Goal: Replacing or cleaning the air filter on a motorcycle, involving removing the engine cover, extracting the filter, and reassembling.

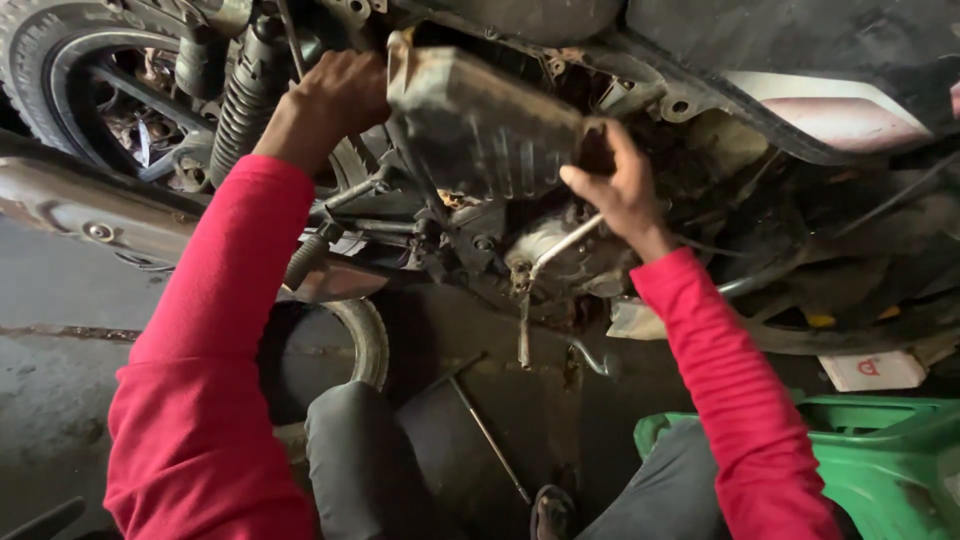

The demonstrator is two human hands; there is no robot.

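A dirty, dark ribbed plastic box cover (480, 125) sits against the side of a motorcycle frame. My left hand (335, 100) grips its rear upper corner, beside the coiled rear shock spring (240, 105). My right hand (615, 185) holds the front lower corner of the same cover, fingers curled over its edge. Both arms wear red sleeves. Below the cover lie the greasy engine parts and a bare metal lever (560, 245).
The rear wheel (60, 60) and the exhaust pipe (90, 215) lie at left. A green plastic crate (890, 455) stands at lower right. A loose tyre (355, 340), a thin metal rod (490, 440) and my grey-trousered knees lie on the concrete floor.
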